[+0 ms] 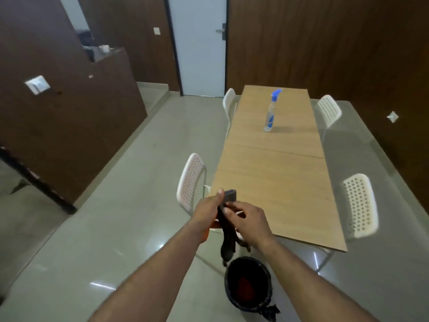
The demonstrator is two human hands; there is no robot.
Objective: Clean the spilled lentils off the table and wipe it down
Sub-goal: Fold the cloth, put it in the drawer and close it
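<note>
- Above the near left corner of the table, both hands grip a dark cloth: the left hand pinches its upper part, thumb on top, and the right hand curls its fingers onto the fabric just beside it.
- That cloth is dark grey to black, folded flat at the top and hanging below the hands in limp, crumpled tails over the bin.
- On the floor under the hands, the round bin is lined with a black bag knotted at the rim; a reddish heap lies inside, too dim to identify.
- Long and rectangular, the table has a pale wood-grain top with a seam across its middle; no lentils can be made out on it.
- A clear spray bottle with a blue trigger head stands upright on the far half.
- White perforated chairs sit tucked close, two along each long side.
- Glossy grey floor tiles leave an open aisle on the left, bounded by dark brown panels; a white door stands beyond.
</note>
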